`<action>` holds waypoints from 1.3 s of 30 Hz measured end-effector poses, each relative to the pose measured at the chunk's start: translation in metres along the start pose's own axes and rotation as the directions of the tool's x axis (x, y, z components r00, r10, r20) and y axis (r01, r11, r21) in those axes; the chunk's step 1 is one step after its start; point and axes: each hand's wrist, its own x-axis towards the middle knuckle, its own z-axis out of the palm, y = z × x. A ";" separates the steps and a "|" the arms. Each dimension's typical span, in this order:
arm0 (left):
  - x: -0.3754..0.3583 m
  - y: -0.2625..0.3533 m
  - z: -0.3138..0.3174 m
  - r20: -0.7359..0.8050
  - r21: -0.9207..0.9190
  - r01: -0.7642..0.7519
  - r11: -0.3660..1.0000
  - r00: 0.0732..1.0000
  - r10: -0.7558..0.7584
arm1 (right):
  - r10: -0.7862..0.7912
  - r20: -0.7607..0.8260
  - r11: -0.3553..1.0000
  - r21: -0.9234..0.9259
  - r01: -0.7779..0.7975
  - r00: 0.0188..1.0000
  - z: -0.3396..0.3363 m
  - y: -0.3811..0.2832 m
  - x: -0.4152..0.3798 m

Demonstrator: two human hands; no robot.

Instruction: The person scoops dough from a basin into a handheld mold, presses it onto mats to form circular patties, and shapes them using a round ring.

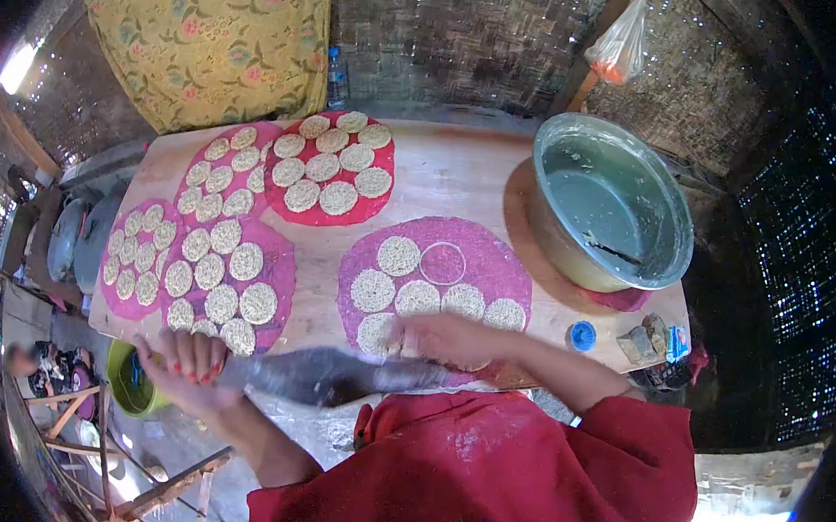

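A long, dark, motion-blurred thing like a soft bag (320, 375) stretches between my hands, above the table's near edge. My left hand (187, 362) has its fingers curled at the bag's left end. Over the near part of a round pink mat (504, 257) is my right hand (442, 337), close to the bag's narrow right end; its fingers are blurred, and any grip is hidden. Several pale, lacy discs, such as one pale disc (399, 256), lie on this mat. A thin white ring (443, 263) lies beside them at the far side.
More disc-covered mats are a red mat (330, 215) and a pink mat (277, 295). A large basin (613, 196) stands at right. Near it are a blue cap (582, 335) and a stone-like lump (645, 340). A green bucket (133, 382) stands below the table's left end.
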 end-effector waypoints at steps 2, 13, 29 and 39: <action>0.011 -0.037 0.008 0.083 -0.024 0.036 0.999 0.996 -0.034 | -0.090 -0.144 0.977 -0.205 0.059 0.986 0.020 -0.030 -0.018; -0.066 -0.197 0.022 0.220 0.947 0.160 0.279 0.312 -0.924 | -0.014 -0.158 0.900 -0.433 -0.057 0.987 -0.073 -0.041 -0.101; 0.063 -0.334 0.267 0.559 0.781 -0.182 0.597 -0.221 -0.799 | -0.625 -0.485 0.699 -0.697 0.162 0.612 -0.233 -0.185 -0.142; 0.131 -0.481 0.172 0.609 0.693 -0.080 0.716 0.597 -0.522 | 0.117 -0.924 0.746 -0.160 0.646 -0.364 -0.375 -0.005 -0.249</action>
